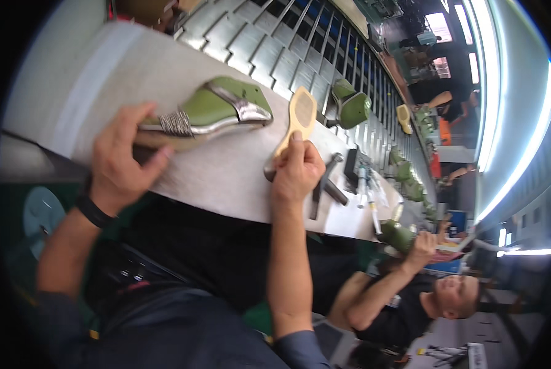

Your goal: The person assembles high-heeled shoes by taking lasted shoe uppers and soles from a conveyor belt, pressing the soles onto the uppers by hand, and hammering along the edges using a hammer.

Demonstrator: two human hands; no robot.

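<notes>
A silver shoe upper with a woven toe band is stretched over a green shoe last (pixel 217 104), lying on its side on the pale bench. My left hand (pixel 118 157) is closed round its toe end, thumb on the near side and fingers on the far side. To the right, my right hand (pixel 297 169) pinches a tan insole (pixel 302 111), its wide end with a greyish patch pointing away from me. A dark rounded bit shows beside that hand; I cannot tell what it is. A hammer (pixel 335 192) lies just right of the right hand.
Beyond the bench runs a metal slat conveyor (pixel 245 43) carrying another green last (pixel 352 106) and several more farther along. Pens (pixel 363 184) and a black box (pixel 353 163) sit right of the hammer. At right, a co-worker (pixel 404 307) holds a green last (pixel 396 236).
</notes>
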